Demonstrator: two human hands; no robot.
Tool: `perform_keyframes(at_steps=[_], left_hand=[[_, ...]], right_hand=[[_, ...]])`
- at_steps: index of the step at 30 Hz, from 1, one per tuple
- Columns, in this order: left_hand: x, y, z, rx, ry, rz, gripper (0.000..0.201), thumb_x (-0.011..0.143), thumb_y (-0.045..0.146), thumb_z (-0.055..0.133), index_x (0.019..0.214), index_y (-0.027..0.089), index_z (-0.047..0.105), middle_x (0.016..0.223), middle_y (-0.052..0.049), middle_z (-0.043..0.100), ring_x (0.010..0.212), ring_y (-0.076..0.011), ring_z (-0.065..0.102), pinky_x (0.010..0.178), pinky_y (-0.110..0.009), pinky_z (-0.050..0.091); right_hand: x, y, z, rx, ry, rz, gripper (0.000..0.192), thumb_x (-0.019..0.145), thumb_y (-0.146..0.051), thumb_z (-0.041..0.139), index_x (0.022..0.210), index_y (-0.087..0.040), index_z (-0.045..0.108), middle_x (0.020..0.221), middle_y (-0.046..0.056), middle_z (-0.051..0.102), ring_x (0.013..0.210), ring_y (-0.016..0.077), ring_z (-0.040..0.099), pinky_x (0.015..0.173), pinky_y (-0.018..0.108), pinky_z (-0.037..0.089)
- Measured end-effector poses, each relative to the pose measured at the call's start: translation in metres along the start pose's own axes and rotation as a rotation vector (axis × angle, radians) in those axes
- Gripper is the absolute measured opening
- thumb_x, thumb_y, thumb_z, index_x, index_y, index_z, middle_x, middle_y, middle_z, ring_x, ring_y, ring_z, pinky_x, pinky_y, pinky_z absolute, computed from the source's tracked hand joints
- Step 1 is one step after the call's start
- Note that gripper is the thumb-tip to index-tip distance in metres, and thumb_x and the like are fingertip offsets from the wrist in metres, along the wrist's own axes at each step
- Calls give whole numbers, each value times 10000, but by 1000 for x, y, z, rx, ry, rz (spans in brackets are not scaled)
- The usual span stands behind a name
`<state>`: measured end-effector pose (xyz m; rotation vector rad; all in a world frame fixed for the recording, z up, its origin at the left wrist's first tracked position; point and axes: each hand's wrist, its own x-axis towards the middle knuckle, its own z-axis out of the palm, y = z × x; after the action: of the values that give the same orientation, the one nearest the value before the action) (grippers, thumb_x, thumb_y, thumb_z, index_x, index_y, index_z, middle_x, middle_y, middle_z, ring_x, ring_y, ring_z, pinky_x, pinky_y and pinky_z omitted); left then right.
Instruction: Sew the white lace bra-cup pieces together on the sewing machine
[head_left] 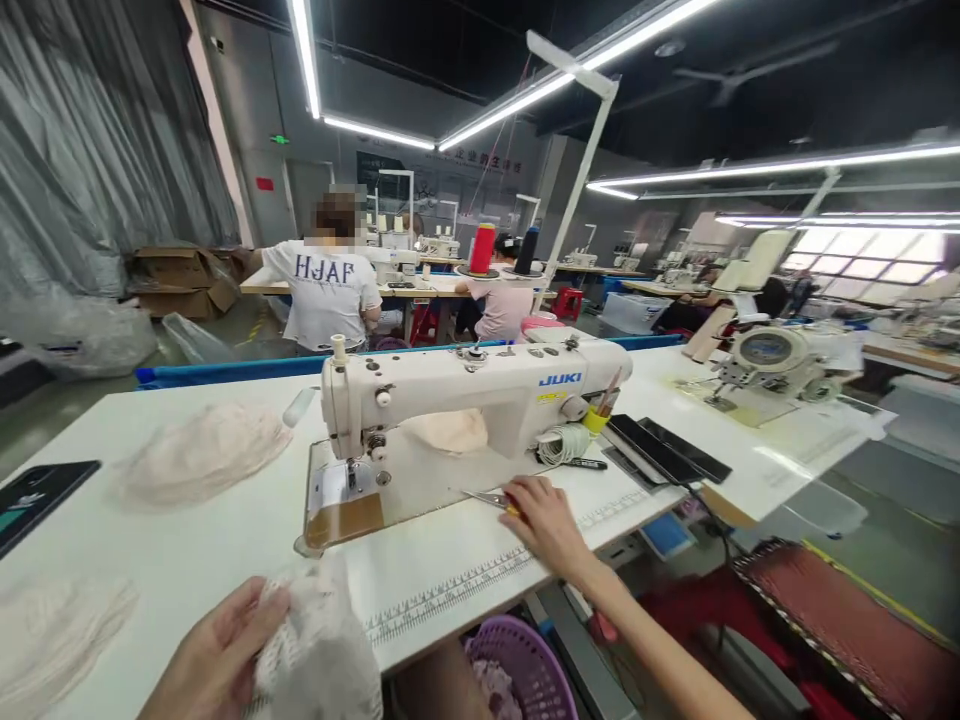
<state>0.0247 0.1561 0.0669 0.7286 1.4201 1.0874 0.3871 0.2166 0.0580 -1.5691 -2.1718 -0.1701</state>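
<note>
At the front of the table my left hand (225, 645) is closed on a gathered piece of white fabric (319, 640), which hangs down past the table edge. My right hand (541, 520) lies over the handles of a pair of scissors (487, 497), its fingers curled on them. The scissors' blades point left on the bed of a white sewing machine (472, 375). Beside the needle area is a brown plate (345, 522). Pale fabric piles (206, 450) rest to the left, one more (64, 640) nearer to me.
A phone (45, 495) lies at the left edge. Right of the machine are a coiled white cord (562, 445), a black marker (585, 463) and dark flat cases (664, 450). A purple basket (525, 660) stands below the table. Two people sit ahead at other machines.
</note>
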Motion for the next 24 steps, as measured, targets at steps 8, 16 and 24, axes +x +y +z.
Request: perform_keyframes(at_steps=[8,16,24], left_hand=[[-21,10,82,-409,-95,-68,512,609,306,812,1070,190,625,963,-46,730,915,-220,675,728,-240,554],[-27,-34,80,-425,-117,16,487,670,463,726,1070,191,677,1157,-83,663,1223,-303,478,1067,-396,350],[-23,-37,72,-459,-58,-22,469,676,437,731,1079,208,661,1254,-71,602,1291,-324,383,1096,-443,298]], right_hand=[[5,-51,-7,558,20,-10,164,904,-270,413,911,-183,551,823,79,598,729,185,552,657,301,438],[16,-174,7,1107,-226,218,181,831,-303,556,730,-166,495,627,-25,495,532,89,424,492,199,350],[9,-165,19,1587,-408,313,274,847,-382,530,677,-177,467,474,-38,515,391,90,443,420,200,345]])
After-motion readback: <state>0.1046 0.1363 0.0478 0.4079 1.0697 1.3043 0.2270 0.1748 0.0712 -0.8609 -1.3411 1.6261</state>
